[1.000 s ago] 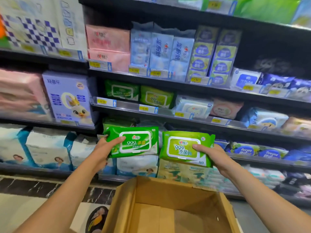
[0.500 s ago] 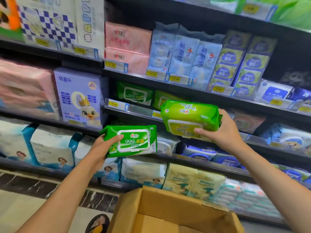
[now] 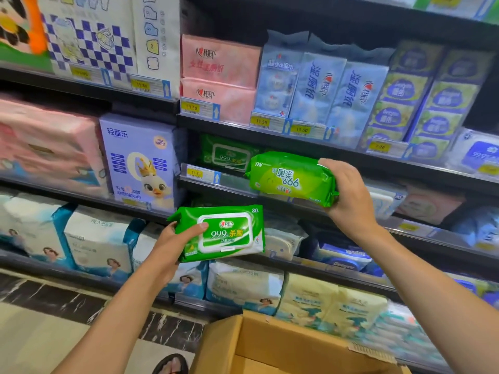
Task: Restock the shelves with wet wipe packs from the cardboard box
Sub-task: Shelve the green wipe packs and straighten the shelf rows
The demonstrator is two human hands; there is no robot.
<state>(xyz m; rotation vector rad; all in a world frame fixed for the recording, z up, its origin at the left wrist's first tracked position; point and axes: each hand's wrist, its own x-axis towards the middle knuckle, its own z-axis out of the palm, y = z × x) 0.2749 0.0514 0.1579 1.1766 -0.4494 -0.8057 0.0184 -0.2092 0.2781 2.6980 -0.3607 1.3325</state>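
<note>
The right grip held an upside-down green pack just before the shelf edge, with a stocked pack behind. The left grip clutched a second pack; the cardboard box sat below.

I read "999 杀菌" and "80" on the lidded pack in my left hand. The upturned pack in my right hand shows "999" and "80" upside down. The upper price tag reads 11.50, the lower price tag 16.50. The purple box says "轻音乐".
</note>
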